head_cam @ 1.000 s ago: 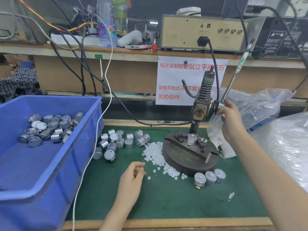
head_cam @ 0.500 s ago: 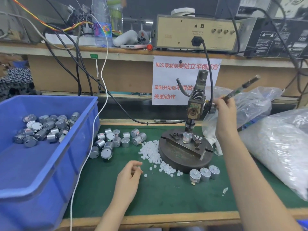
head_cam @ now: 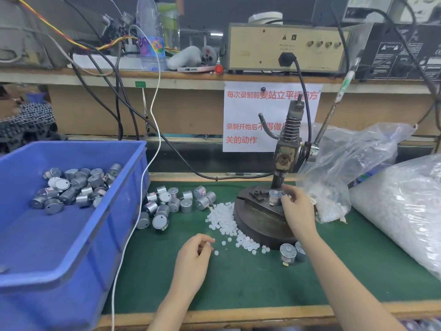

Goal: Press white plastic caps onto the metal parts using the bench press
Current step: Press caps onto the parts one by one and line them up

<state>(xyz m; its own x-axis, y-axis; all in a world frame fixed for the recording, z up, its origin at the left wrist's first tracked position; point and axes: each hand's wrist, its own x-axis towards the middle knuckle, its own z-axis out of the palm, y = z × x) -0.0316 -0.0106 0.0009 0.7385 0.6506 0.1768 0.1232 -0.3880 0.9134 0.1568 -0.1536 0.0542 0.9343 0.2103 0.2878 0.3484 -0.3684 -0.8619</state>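
Observation:
The bench press [head_cam: 286, 149] stands on a round dark base [head_cam: 255, 218], its lever [head_cam: 334, 108] raised. On the base's fixture sits a small metal part [head_cam: 274, 197]. My right hand [head_cam: 296, 209] pinches that part at its right side. A scatter of white plastic caps [head_cam: 226, 220] lies on the green mat left of the base. My left hand [head_cam: 193, 259] rests on the mat beside the caps with fingers curled; a small cap seems pinched at the fingertips. Two metal parts [head_cam: 290, 253] stand in front of the base.
A blue bin [head_cam: 71, 235] holding several metal parts takes up the left. More metal parts [head_cam: 176, 204] lie in a heap on the mat beside it. Plastic bags of white caps [head_cam: 401, 206] fill the right. A white cable [head_cam: 133, 223] hangs over the mat's left edge.
My right hand let go of the press lever, which swung back up, and came down to the metal part on the fixture. My left hand stayed by the caps.

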